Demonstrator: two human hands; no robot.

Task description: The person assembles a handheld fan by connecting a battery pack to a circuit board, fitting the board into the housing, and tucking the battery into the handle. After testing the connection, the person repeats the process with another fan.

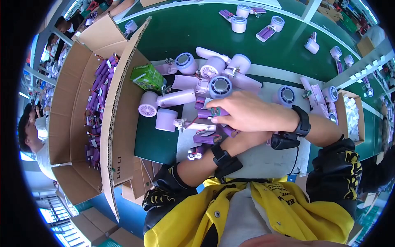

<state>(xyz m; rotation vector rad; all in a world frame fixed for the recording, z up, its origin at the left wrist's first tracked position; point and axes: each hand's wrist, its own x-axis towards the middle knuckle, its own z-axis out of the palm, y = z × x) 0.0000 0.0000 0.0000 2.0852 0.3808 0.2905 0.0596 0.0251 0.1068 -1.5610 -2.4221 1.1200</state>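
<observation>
My right hand [242, 112] reaches across the bench to the left, its thumb and fingers closed on a purple battery pack [223, 111] with a green circuit board at its end. More purple battery packs [205, 139] lie just beneath and beside it. My left arm crosses under the right one; of my left hand [260, 140] only the back near the wrist shows, its fingers hidden. Around the right hand lie pale lilac fan housings with handles, among them a round fan head [220, 86] and a housing with an opened handle [164, 120].
A tall open cardboard box [123, 111] with many purple battery packs stands at left. Next to it is a green carton [148, 77]. Lilac fan parts [286, 95] lie right, near a small box of white pieces [352, 115]. More units [238, 24] stand on the green bench behind.
</observation>
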